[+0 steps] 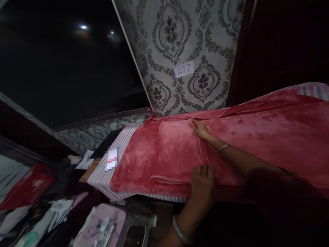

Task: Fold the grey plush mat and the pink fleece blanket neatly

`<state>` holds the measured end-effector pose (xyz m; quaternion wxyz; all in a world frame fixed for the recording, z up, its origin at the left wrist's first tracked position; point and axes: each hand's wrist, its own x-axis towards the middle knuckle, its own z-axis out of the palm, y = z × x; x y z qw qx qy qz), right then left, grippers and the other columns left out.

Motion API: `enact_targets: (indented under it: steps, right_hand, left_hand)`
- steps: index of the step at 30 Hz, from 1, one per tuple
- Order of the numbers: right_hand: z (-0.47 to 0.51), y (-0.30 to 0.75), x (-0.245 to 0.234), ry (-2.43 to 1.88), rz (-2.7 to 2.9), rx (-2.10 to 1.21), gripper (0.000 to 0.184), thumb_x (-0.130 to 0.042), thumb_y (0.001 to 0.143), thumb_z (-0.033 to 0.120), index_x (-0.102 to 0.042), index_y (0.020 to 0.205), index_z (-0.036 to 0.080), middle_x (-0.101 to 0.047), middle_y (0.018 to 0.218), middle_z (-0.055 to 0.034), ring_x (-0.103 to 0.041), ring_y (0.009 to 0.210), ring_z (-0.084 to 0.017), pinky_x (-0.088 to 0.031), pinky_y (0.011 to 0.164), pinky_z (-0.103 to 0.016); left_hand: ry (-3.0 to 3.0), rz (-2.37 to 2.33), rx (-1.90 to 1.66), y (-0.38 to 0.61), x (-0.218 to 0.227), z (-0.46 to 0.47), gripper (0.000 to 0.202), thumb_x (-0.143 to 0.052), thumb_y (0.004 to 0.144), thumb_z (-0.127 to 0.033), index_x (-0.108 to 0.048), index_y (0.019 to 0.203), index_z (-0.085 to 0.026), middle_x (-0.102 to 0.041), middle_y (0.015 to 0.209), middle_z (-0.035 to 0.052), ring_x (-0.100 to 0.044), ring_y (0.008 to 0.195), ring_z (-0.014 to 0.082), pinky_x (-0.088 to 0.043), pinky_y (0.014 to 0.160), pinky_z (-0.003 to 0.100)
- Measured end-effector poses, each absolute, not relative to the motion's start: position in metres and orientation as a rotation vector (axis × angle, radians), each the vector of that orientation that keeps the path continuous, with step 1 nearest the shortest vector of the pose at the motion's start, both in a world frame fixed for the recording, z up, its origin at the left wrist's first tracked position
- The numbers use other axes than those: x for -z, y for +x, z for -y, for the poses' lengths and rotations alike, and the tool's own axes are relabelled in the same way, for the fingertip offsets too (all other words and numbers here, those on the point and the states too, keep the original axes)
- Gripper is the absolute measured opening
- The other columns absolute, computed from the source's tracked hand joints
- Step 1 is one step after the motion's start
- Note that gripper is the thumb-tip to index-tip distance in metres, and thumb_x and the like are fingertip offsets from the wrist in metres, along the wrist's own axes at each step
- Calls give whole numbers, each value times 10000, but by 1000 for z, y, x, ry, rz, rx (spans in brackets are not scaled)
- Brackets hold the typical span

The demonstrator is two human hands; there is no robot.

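A plush red-pink blanket (236,137) is spread along a narrow bed, with a folded layer lying on its left half. Reaching in from the right, my right hand (201,129) has its fingers closed on the cloth at the far edge of that layer. My left hand (203,183), a pale bangle at its wrist, grips the near edge, fingers curled over the cloth. Part of the left hand's hold is hidden behind its knuckles. Under the blanket, a striped sheet (123,139) shows at the left end and along the near side.
A patterned wall (172,44) bearing a paper label (184,69) stands behind the bed. Left of it is a dark window (72,68). Front left hold a red bag (31,185), piled clothes (59,212) and a pink-and-clear plastic container (110,219). A paper (111,159) lies on the sheet.
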<state>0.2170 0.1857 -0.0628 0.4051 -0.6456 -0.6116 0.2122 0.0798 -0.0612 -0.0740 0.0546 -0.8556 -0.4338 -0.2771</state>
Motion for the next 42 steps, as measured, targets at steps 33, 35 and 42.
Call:
enact_targets:
  steps: [33, 35, 42]
  right_hand:
    - [-61, 176, 89, -1524, 2276, -65, 782, -551, 919, 590, -414, 1548, 146, -269, 1626, -208, -194, 1523, -358, -147, 1217, -576]
    - [-62, 177, 90, -1503, 2265, -98, 777, -559, 912, 590, -428, 1541, 153, -287, 1621, -203, -209, 1519, -358, -151, 1219, -575]
    - [-101, 208, 70, -1542, 1840, -189, 535, -483, 942, 345, -537, 1443, 167, -518, 1489, -153, -460, 1379, -274, -333, 1168, -463]
  left_hand:
    - [-2420, 1744, 423, -45, 75, 9, 606, -546, 925, -432, -493, 1485, -206, -407, 1570, 223, -357, 1469, 395, -338, 1133, 651]
    - [-2420, 1721, 463, -49, 77, 7, 584, -558, 920, -411, -518, 1468, -212, -429, 1557, 220, -376, 1457, 403, -358, 1116, 659]
    - [-2536, 1276, 831, -30, 80, 22, 426, -562, 913, -319, -640, 1307, -179, -667, 1321, 154, -595, 1244, 335, -491, 1042, 562]
